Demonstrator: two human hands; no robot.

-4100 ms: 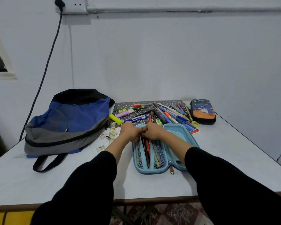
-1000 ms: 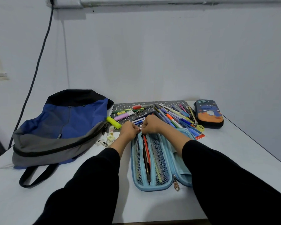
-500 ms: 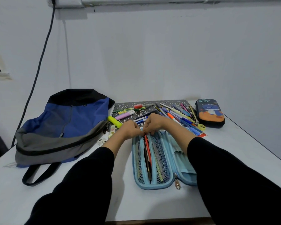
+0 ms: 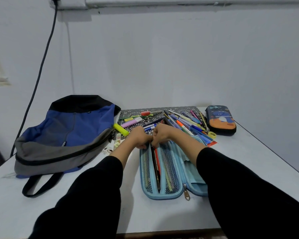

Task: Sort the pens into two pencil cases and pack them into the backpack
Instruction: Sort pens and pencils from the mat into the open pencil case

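The right hand (image 4: 162, 133), a second ago lifted clear and just beyond the left hand (image 4: 139, 138), dropped back against it. Their knuckles touched again, the right fingers pinching at the tops of the pens (image 4: 155, 163) and the left curled on the case (image 4: 162, 195) rim just beside.

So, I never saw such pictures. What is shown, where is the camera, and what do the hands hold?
No machine: a person works with bare hands. The only camera sits on the person's head, looking down. On the table lie a blue backpack, an open light-blue pencil case with pens inside, loose pens on a patterned mat, and a closed dark pencil case. The left hand and right hand meet, fingers curled, at the open case's far end; what they pinch is hidden.
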